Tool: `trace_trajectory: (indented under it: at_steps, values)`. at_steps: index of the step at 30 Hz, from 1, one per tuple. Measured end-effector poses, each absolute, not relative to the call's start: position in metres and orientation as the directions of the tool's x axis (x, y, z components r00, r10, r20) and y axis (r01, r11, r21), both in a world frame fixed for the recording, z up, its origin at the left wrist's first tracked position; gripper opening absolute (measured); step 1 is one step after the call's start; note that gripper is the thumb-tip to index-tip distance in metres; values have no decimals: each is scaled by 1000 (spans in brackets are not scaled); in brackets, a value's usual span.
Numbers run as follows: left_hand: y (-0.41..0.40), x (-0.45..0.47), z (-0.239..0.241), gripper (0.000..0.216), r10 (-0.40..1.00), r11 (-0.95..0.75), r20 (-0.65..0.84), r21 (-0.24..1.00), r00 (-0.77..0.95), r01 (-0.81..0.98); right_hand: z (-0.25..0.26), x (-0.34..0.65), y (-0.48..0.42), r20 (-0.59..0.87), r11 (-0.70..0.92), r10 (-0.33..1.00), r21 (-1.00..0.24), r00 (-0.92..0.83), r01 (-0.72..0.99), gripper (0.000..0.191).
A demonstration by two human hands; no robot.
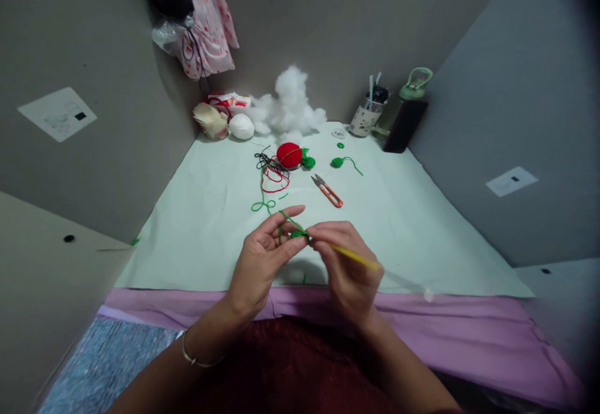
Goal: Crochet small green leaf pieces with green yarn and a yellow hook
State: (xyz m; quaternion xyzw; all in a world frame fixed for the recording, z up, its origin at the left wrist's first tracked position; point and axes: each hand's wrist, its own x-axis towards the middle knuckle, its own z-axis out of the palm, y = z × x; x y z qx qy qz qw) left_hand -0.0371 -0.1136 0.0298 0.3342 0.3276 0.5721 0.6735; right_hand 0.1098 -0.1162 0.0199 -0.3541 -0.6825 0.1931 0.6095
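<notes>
Between the thumb and fingers of my left hand is a small piece of green crochet, with green yarn looped up over the raised index finger. My right hand grips a yellow-handled crochet hook like a pencil. The hook's tip is hidden at the green piece, where both hands meet. Beyond them on the table lie orange-handled thread snips, blades pointing away. A red ball sits farther back, touching a green crocheted piece.
White stuffing is heaped at the back wall beside a white ball. Black and red yarn lies tangled at centre left. At the back right stand a pen cup, a green bottle and a dark phone-like slab. Grey partitions enclose the table.
</notes>
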Motion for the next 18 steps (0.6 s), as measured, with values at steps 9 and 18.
trace_trajectory:
  at_steps: [9,18]
  values:
    - [-107,-44,31,37,947,315,-183,680,263,-662,20,117,-109,547,552,831,-833,106,-27,23]
    - [-115,-38,25,31,988,87,-19,886,152,-456,13,116,-104,311,297,950,-909,-1,-292,13]
